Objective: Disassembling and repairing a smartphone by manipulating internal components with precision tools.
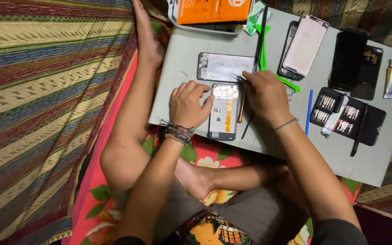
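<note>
The person sits cross-legged on a flowered red cloth [114, 181], knees spread, with a grey work board [182, 59] laid in front. The left hand [188, 105], bracelets at the wrist, rests its fingers on the left edge of an opened phone [223, 111] lying face down near the board's front edge, steadying it. The right hand [265, 96] pinches a pair of thin metal tweezers [237, 77], their tips at the phone's top end. A wooden-handled tool [241, 106] lies just beside the phone on its right. Beyond it lies a silver phone frame [225, 67]. Further right are a blue pry stick [309, 111], an open black case of screwdriver bits [341, 113], a rose back cover [305, 44], a dark screen panel [348, 59] and a small glue tube [390, 77]. At the far edge sits an orange box [212, 10].
</note>
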